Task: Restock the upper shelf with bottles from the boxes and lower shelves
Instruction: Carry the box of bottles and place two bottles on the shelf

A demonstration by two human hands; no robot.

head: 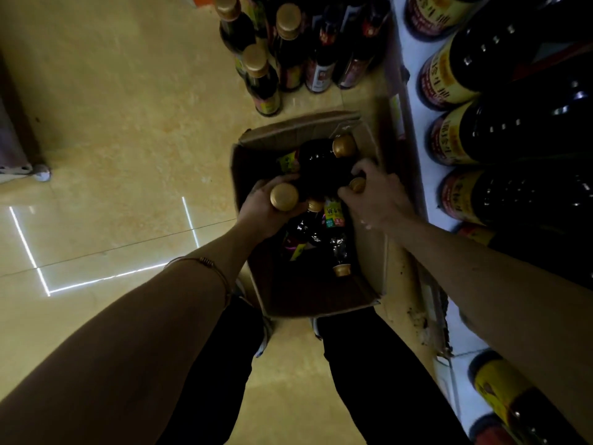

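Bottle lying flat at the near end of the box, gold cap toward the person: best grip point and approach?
Grip the lying bottle round its neck just above the cap, coming straight down from above. The cardboard box walls block the sides, and the neck is its narrowest exposed part.

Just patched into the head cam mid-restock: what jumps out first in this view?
Both hands are down in an open cardboard box on the floor at centre: the left hand has a grip on a gold-capped bottle, and the right hand closes on another gold cap. More dark bottles lie loose in the box, a cluster of bottles stands on the floor beyond, and big bottles fill the shelf at right.
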